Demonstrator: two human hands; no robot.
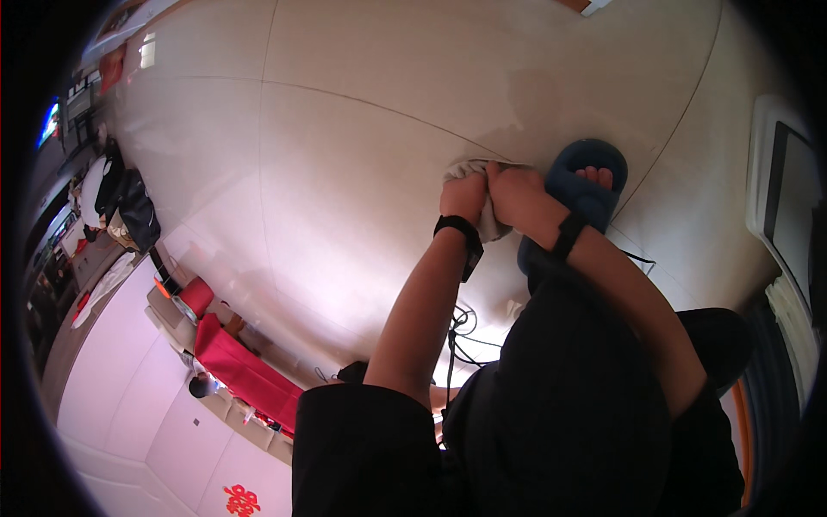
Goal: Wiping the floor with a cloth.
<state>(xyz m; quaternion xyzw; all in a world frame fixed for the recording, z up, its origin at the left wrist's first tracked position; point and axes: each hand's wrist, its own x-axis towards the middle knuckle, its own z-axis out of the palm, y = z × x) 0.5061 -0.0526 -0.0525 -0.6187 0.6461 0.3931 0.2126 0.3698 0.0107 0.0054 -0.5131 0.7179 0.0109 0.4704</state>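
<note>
Both my hands press a crumpled pale grey cloth (469, 168) onto the glossy cream tiled floor (345, 155). My left hand (463, 196) grips the cloth's left part, fingers closed over it. My right hand (515, 191) lies right beside it, closed on the same cloth. Each wrist wears a black band. My foot in a blue open-toed slipper (586, 185) stands just right of my right hand, toes showing.
My bent knee in black clothing (586, 388) fills the lower right. Black cables (461, 332) lie on the floor under my arms. A red cloth-covered piece of furniture (241, 370) stands at lower left, dark bags (129, 202) at left, and a white appliance (788, 198) at the right rim.
</note>
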